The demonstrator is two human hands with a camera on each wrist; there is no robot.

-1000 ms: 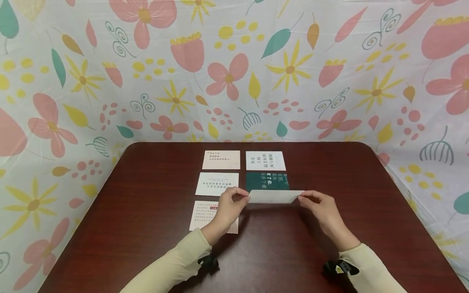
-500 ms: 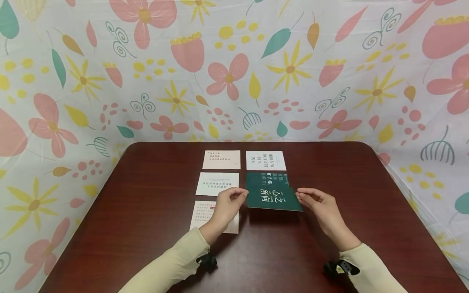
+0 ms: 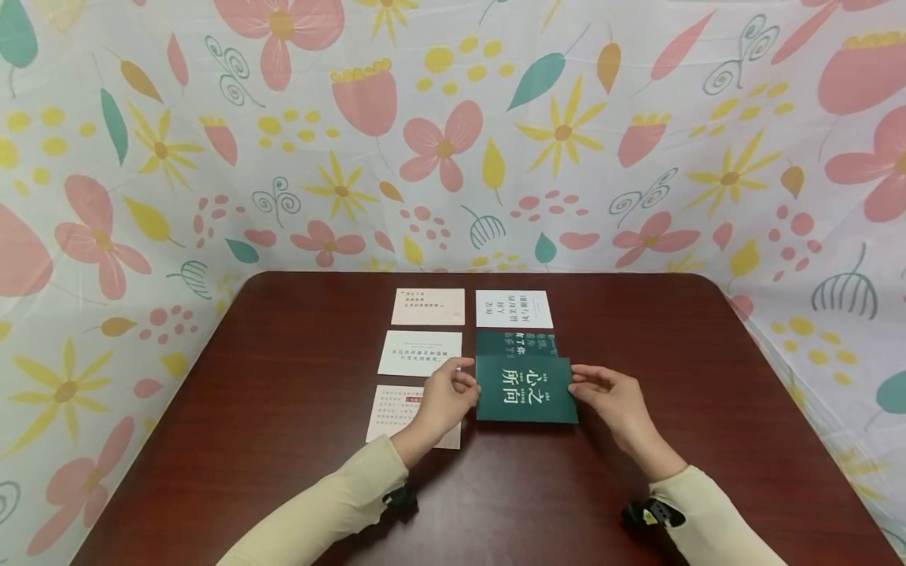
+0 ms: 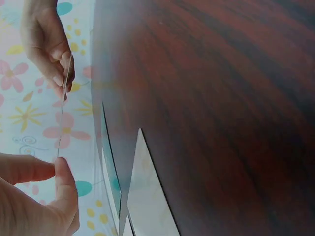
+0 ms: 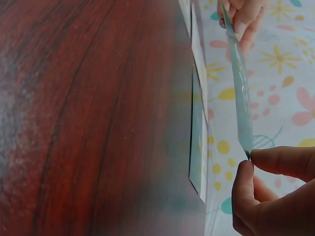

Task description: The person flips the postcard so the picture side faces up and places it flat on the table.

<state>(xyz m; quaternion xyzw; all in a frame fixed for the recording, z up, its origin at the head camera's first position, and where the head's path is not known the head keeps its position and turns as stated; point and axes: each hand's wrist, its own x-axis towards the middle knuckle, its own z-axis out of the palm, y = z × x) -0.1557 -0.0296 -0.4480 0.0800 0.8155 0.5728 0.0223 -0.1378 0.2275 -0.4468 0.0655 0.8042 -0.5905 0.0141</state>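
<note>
A dark green card (image 3: 527, 393) with white characters hangs between my two hands. My left hand (image 3: 444, 399) pinches its left edge, and my right hand (image 3: 613, 399) pinches its right edge between thumb and fingertips. Both wrist views show the card (image 5: 241, 93) nearly edge-on, raised above the tabletop. Behind it on the table lies another dark green card (image 3: 495, 344), partly covered from the head view. Under my left wrist a pale pink card with dense text (image 3: 396, 413) is partly hidden.
A white card (image 3: 418, 354) and a peach card (image 3: 428, 308) lie farther back in the left column. Another white card (image 3: 513, 310) tops the right column. Everything lies on a dark reddish wooden table (image 3: 304, 377), with a floral cloth (image 3: 453, 228) behind its far edge.
The held card first showed its pale side, foreshortened; it has tipped so its green printed face shows fully. It has also come slightly nearer me. Both hands keep hold of it.
</note>
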